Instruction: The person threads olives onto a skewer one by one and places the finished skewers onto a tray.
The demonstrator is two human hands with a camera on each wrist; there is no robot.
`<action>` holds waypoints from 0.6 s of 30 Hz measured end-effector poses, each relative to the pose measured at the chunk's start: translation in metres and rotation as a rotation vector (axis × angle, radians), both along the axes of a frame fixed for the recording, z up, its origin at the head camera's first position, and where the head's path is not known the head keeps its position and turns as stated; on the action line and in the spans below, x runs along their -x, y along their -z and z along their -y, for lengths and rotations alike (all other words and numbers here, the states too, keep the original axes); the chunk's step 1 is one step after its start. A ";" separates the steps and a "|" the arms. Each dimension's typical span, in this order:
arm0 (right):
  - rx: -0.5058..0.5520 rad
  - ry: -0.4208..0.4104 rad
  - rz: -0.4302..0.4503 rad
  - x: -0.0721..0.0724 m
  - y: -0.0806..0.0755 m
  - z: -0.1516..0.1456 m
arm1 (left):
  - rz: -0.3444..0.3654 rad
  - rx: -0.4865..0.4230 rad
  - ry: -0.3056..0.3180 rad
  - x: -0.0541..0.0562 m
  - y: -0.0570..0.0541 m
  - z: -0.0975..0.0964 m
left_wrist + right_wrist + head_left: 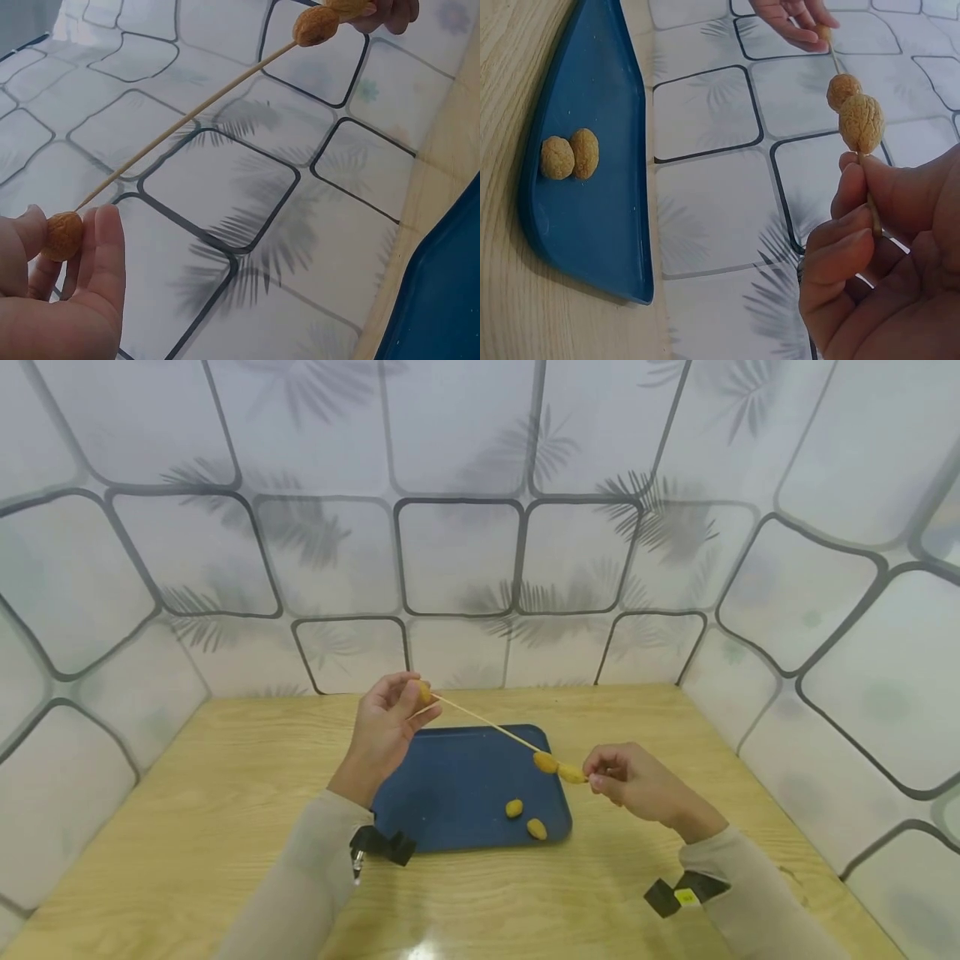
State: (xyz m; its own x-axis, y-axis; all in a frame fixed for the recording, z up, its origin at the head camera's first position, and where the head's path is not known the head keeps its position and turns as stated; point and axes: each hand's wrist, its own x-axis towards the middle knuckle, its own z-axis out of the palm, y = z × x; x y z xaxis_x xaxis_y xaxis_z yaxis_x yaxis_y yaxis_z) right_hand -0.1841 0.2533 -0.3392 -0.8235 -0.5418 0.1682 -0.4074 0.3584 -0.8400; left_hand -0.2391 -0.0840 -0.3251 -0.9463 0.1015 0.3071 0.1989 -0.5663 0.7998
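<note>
My right hand grips one end of a thin wooden skewer. Threaded on it, just past those fingers, are two wrinkled golden-brown balls of what looks like food, an oval one nearest the hand and a rounder one against it. Up and to the left, my left hand pinches a third ball between thumb and fingers. The skewer's pointed tip meets that ball; how deep it goes in, I cannot tell. Bare stick spans the stretch between.
Below the hands a blue tray lies on the wooden table. Two more wrinkled balls, one beside another, sit in its near right corner. Patterned sheeting rises behind the table and along both sides.
</note>
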 end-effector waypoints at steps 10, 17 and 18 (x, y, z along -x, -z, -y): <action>0.000 -0.002 -0.017 0.000 -0.001 0.001 | -0.001 -0.053 -0.001 0.000 -0.002 -0.001; -0.001 0.009 0.005 -0.001 -0.002 0.003 | 0.009 -0.057 -0.013 0.000 -0.004 -0.001; -0.003 0.013 0.008 -0.001 -0.002 0.003 | 0.013 -0.054 -0.014 -0.001 -0.005 0.000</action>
